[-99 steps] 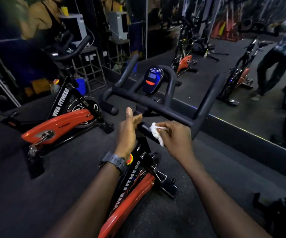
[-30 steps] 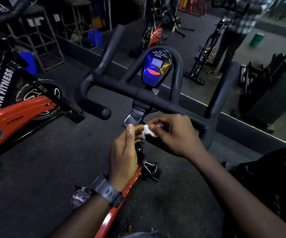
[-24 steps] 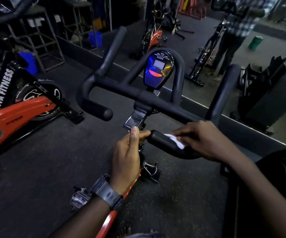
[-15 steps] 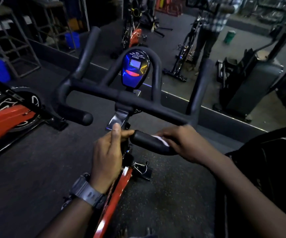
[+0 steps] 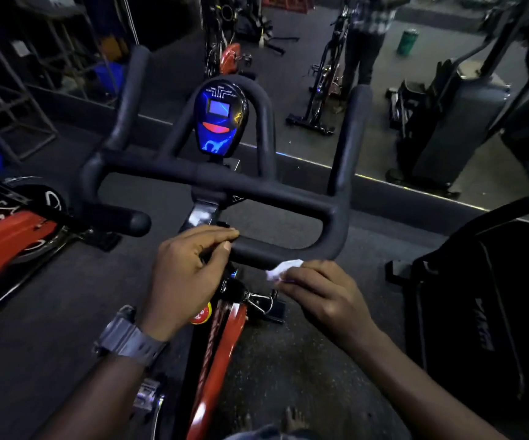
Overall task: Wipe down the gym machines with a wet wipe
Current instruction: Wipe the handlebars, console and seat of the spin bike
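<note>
I stand behind the spin bike's handlebar [image 5: 256, 192]. My left hand [image 5: 187, 274] sits at the near grip's [image 5: 272, 252] inner end, my right hand [image 5: 326, 296] at four o'clock of it, wet wipe [image 5: 283, 268] between. The console [image 5: 220, 117] rises at twelve; a second bike [image 5: 12, 230] lies at nine, a seat [image 5: 491, 300] at three.

Single head-worn wide-angle view, looking forward and steeply down from close above the black handlebar [image 5: 225, 182] of a spin bike, its blue console [image 5: 220, 117] just beyond centre, dark floor [image 5: 50, 328] below, wall mirror [image 5: 415, 106] behind the handlebar; no second view.
</note>
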`<move>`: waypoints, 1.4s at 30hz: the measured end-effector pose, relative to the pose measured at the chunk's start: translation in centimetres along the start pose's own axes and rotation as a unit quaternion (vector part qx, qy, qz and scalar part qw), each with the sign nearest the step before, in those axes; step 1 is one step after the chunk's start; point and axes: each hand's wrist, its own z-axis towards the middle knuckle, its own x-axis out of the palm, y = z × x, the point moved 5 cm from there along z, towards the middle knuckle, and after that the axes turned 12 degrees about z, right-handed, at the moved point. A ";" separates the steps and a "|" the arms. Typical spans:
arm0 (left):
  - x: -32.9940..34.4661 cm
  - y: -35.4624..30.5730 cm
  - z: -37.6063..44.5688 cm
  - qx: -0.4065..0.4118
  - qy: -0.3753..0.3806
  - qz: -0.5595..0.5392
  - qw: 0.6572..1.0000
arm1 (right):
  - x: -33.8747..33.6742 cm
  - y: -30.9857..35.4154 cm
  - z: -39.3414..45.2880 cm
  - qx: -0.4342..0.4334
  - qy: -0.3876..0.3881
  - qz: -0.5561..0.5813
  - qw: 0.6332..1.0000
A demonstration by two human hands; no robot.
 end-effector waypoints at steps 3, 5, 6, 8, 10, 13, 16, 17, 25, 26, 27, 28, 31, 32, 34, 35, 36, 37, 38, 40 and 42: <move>0.6 0.9 0.1 -0.079 0.011 -0.102 0.992 | 3.3 1.9 3.0 -0.030 0.013 0.019 0.999; 0.9 1.2 0.0 -0.122 0.020 -0.148 0.981 | 4.2 2.6 5.1 -0.047 0.003 0.018 0.999; 1.0 1.4 -0.2 -0.139 0.025 -0.172 0.975 | 4.0 2.4 5.2 -0.047 -0.001 0.015 0.999; 0.7 2.2 -0.6 -0.162 0.020 -0.190 0.968 | 2.4 1.6 3.6 -0.023 -0.007 0.026 0.999; -0.3 3.6 -1.3 -0.173 -0.008 -0.165 0.971 | 0.7 1.0 2.3 0.024 -0.034 0.047 0.998; -1.7 4.4 -1.5 -0.144 -0.065 -0.065 0.985 | 1.5 1.2 5.2 0.115 -0.010 0.111 0.987; -2.0 3.0 -1.3 -0.053 -0.069 0.104 0.991 | 5.7 1.4 10.0 0.156 0.167 0.089 0.970; -1.7 2.7 -1.4 -0.031 -0.056 0.139 0.988 | 6.5 1.3 10.5 0.146 0.220 0.078 0.961; -0.2 3.0 -2.2 0.020 -0.022 0.233 0.972 | 3.2 0.9 9.2 0.149 0.163 0.114 0.969; -0.2 3.0 -2.2 0.021 -0.021 0.233 0.972 | 4.2 0.4 10.0 0.172 0.185 0.088 0.964; -0.3 3.1 -2.3 0.019 -0.025 0.234 0.972 | 5.1 0.2 10.6 0.192 0.208 0.078 0.956; -0.5 3.0 -2.3 0.016 -0.027 0.235 0.971 | 5.4 -0.2 10.6 0.204 0.214 0.072 0.953; -0.5 2.9 -2.4 0.018 -0.028 0.236 0.971 | 2.7 -2.1 9.7 0.239 0.194 0.085 0.948; -0.5 2.7 -2.4 0.021 -0.028 0.232 0.972 | 1.9 -2.4 9.6 0.267 0.215 0.089 0.935; -0.1 2.5 -2.4 0.029 -0.028 0.224 0.974 | 2.6 -2.5 11.1 0.270 0.271 0.096 0.919; 0.0 2.4 -2.2 0.032 -0.029 0.221 0.974 | 3.6 -2.1 12.3 0.247 0.296 0.116 0.915; 0.0 2.4 -2.1 0.031 -0.032 0.221 0.974 | 4.6 -1.3 13.2 0.223 0.324 0.130 0.910; -0.1 2.4 -2.1 0.026 -0.038 0.223 0.974 | 5.5 -0.6 13.8 0.204 0.343 0.139 0.906; -0.2 2.4 -2.1 0.022 -0.042 0.225 0.973 | 6.0 -0.2 13.9 0.193 0.346 0.153 0.905; -0.4 2.5 -2.1 0.017 -0.040 0.224 0.974 | 5.0 -0.9 12.9 0.214 0.285 0.194 0.914; -0.2 2.6 -2.1 0.016 -0.034 0.216 0.976 | 3.0 -2.3 10.7 0.247 0.231 0.188 0.922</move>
